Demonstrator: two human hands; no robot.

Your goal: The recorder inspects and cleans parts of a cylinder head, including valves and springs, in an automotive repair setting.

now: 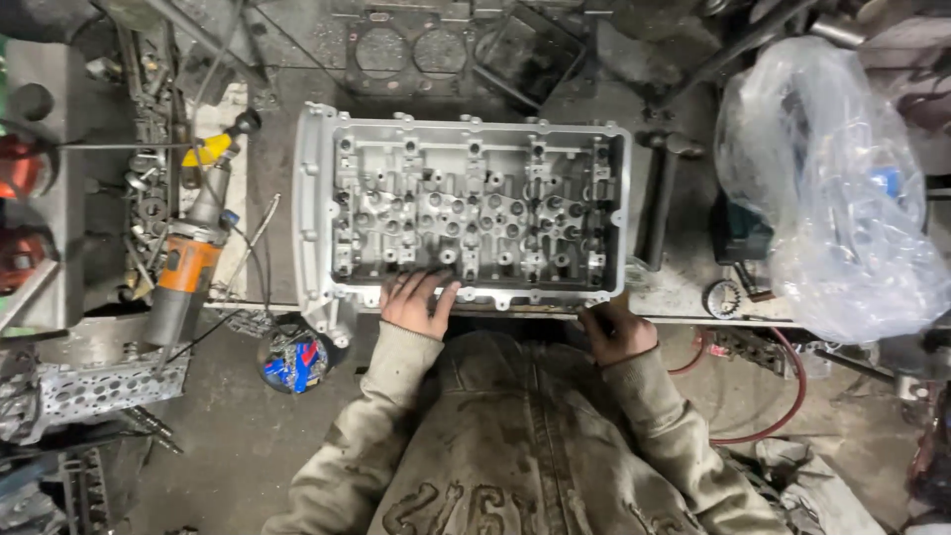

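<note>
A large grey aluminium cylinder head [466,203] lies on the dirty workbench, its open top showing rows of valve bores and bolt holes. My left hand [416,302] rests flat on its near rim, fingers spread over the edge. My right hand [616,332] grips the near right corner of the casting from below, fingers curled under the rim. Both sleeves are a stained khaki jacket.
An orange and grey power tool [188,267] lies at the left beside loose bolts. A hammer [659,198] lies right of the head. A big clear plastic bag [832,188] sits far right. A head gasket [411,54] lies behind. A red hose [783,396] loops below.
</note>
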